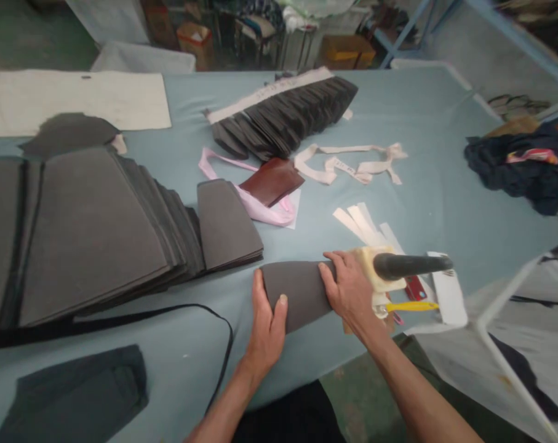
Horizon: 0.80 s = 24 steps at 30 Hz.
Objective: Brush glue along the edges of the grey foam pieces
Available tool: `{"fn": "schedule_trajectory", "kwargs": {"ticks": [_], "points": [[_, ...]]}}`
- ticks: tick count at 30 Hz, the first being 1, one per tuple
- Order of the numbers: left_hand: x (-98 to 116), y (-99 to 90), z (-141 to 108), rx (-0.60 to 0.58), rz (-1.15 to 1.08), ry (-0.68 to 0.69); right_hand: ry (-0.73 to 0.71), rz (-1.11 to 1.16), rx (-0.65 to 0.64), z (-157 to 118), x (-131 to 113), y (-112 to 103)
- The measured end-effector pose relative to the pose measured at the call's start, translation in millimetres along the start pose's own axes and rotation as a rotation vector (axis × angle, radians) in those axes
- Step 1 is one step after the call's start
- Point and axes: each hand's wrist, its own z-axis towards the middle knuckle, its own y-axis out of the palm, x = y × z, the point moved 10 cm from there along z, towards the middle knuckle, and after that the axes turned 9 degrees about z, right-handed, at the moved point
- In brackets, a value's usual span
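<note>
A dark grey cut fabric piece (299, 294), possibly several layers, lies near the table's front edge between my hands. My left hand (268, 323) grips its left end, thumb on top and fingers along the side. At the other end, my right hand (350, 289) holds the edge, its thumb on the cloth and its fingertips at the far corner. A small stack of similar grey pieces (227, 221) sits just beyond my left hand. Right beside my right hand stands a cream block (373, 271) with a black, horn-shaped top (412, 266).
Large grey fabric stacks (89, 215) cover the left, with a black strap (159, 312) in front. Behind are a tied dark bundle (283, 117), brown pieces (274, 179) and pale strips (347, 166). A yellow-handled tool (412, 306) and white case (448, 289) lie right.
</note>
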Motion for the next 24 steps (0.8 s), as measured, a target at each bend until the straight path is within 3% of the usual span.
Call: {"fn": "schedule_trajectory", "kwargs": {"ticks": [10,19,24], "points": [[-20.1,8.1,0.7,0.035,-0.069,0.009,-0.054,0.006,0.014,-0.4,3.3,6.3],[-8.5,12.5,-3.0,-0.006,-0.041,0.013,-0.077,-0.046,-0.048,-0.6,0.7,2.2],[-5.0,14.4,-5.6,-0.036,-0.003,-0.009,0.035,-0.134,-0.149,0.1,10.6,6.0]]}}
